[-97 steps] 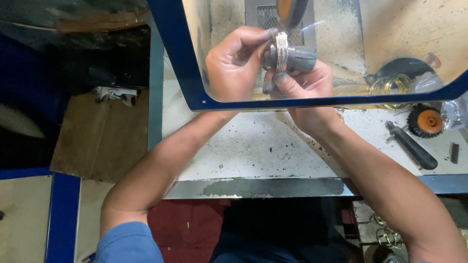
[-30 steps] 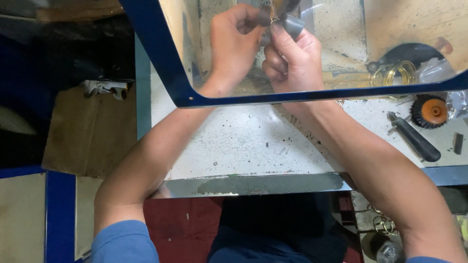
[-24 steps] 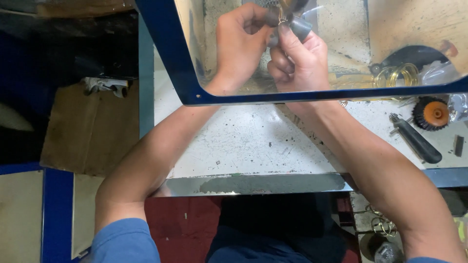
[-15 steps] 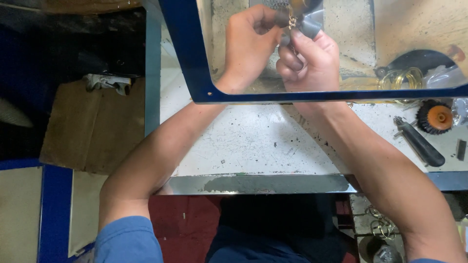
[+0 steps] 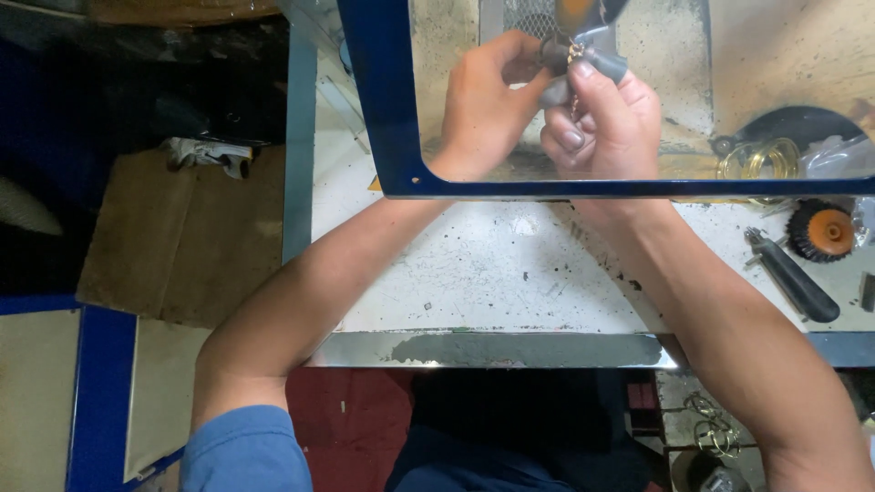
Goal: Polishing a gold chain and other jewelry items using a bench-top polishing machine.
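blue-framed shield (image 5: 392,137) fronts both hands — left hand (image 5: 483,109), right hand (image 5: 606,118).

Over the interval both hands moved away from the body, behind the clear shield with the blue frame (image 5: 392,137). The left hand (image 5: 488,105) and right hand (image 5: 606,114) now sit near the top edge of the view, higher than before. The small dark grey metal part with a brass-coloured ring (image 5: 574,56) went up with them. Its pale ring showed broadly at first; now only a glint appears between the fingertips.
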